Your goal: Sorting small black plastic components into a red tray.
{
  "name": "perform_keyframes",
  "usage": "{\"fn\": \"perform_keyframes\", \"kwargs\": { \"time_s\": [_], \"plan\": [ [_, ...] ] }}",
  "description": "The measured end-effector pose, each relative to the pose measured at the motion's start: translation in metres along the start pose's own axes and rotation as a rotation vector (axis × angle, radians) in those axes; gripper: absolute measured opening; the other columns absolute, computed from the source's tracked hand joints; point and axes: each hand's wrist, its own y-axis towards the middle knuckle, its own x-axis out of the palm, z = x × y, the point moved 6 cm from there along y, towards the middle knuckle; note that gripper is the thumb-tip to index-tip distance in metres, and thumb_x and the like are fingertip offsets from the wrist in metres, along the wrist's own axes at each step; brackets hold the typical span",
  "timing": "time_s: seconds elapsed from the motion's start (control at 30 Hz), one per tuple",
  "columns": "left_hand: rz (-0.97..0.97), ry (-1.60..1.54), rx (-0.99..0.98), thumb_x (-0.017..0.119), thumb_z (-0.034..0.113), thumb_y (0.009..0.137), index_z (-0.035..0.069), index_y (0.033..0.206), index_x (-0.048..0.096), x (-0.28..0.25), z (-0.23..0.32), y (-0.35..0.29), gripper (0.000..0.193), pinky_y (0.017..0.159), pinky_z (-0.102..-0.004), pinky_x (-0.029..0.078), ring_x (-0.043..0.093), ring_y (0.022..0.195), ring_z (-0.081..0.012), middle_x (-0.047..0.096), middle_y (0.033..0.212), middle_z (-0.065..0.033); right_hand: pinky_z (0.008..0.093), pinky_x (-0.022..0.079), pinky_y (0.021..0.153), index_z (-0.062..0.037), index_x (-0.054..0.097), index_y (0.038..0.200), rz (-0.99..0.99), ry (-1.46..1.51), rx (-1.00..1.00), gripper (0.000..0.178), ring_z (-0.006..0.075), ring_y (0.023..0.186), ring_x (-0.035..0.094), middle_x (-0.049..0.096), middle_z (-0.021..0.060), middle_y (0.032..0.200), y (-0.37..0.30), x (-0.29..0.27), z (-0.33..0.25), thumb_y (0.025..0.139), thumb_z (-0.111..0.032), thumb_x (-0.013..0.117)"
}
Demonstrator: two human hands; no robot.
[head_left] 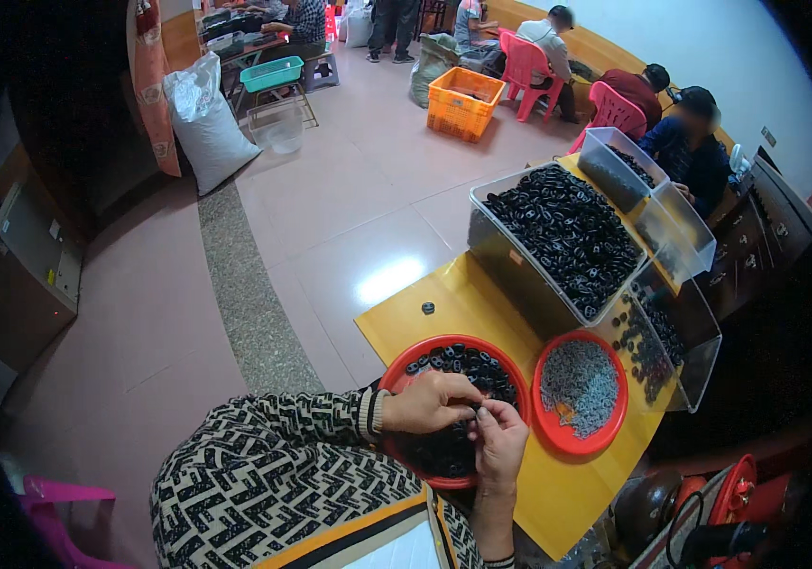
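Above a red round tray [393, 379] full of black oval pieces [449, 455], my left hand [430, 400] and my right hand [501, 444] meet, fingertips pinched together. Between them a small dark piece [475, 407] shows, mostly covered by the fingers; it looks like the black pieces below. To the right of my right hand stands a smaller red tray [621, 403] holding many small grey metal-coloured parts [577, 384]. One loose black piece [428, 308] lies on the yellow tabletop [406, 318] beyond the larger tray.
A large clear bin [520, 270] heaped with black pieces stands at the table's far side, with smaller clear boxes [676, 232] beside it. An orange crate [463, 106] and a white sack [209, 128] sit on the floor. A person in dark clothes [686, 142] sits beyond the boxes.
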Motion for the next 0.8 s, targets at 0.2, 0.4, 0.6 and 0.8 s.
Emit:
{"fn": "perform_keyframes", "kwargs": {
  "time_s": [0.2, 0.4, 0.6, 0.8],
  "plan": [
    [-0.054, -0.037, -0.032, 0.059, 0.000, 0.068, -0.001, 0.084, 0.059, 0.000, 0.009, -0.006, 0.016, 0.061, -0.0304, 0.047, 0.060, 0.069, -0.0222, 0.060, 0.075, -0.0141, 0.0206, 0.040, 0.051, 0.0001, 0.057, 0.084, 0.024, -0.242, -0.064, 0.007, 0.0064, 0.058, 0.049, 0.054, 0.0003, 0.067, -0.017, 0.000, 0.007, 0.082, -0.007, 0.054],
    [-0.154, -0.170, -0.192, 0.055, 0.000, 0.068, -0.001, 0.081, 0.060, 0.013, -0.003, -0.019, 0.014, 0.062, -0.0307, 0.046, 0.060, 0.069, -0.0215, 0.059, 0.070, -0.0137, 0.0310, 0.044, 0.058, -0.0002, 0.055, 0.078, 0.127, -0.905, -0.323, 0.007, 0.0233, 0.062, 0.057, 0.056, 0.0126, 0.068, -0.040, 0.014, -0.018, 0.080, -0.006, 0.052],
    [-0.038, 0.040, -0.171, 0.052, -0.003, 0.064, 0.002, 0.082, 0.061, -0.014, -0.024, -0.018, 0.022, 0.061, -0.0334, 0.046, 0.057, 0.069, -0.0266, 0.057, 0.073, -0.0143, 0.0390, 0.044, 0.062, 0.0002, 0.055, 0.076, 0.215, -1.070, -0.631, 0.005, 0.0340, 0.068, 0.055, 0.056, 0.0172, 0.071, -0.030, 0.003, -0.037, 0.078, -0.003, 0.051],
    [-0.087, 0.217, -0.097, 0.055, -0.003, 0.068, -0.002, 0.085, 0.059, -0.019, -0.032, 0.002, 0.017, 0.064, -0.0353, 0.046, 0.056, 0.071, -0.0314, 0.056, 0.075, -0.0163, 0.0370, 0.044, 0.061, 0.0021, 0.056, 0.082, 0.367, -1.133, -0.429, 0.010, 0.0330, 0.068, 0.057, 0.057, 0.0174, 0.072, -0.029, -0.042, -0.043, 0.074, -0.003, 0.057]
  ]
}}
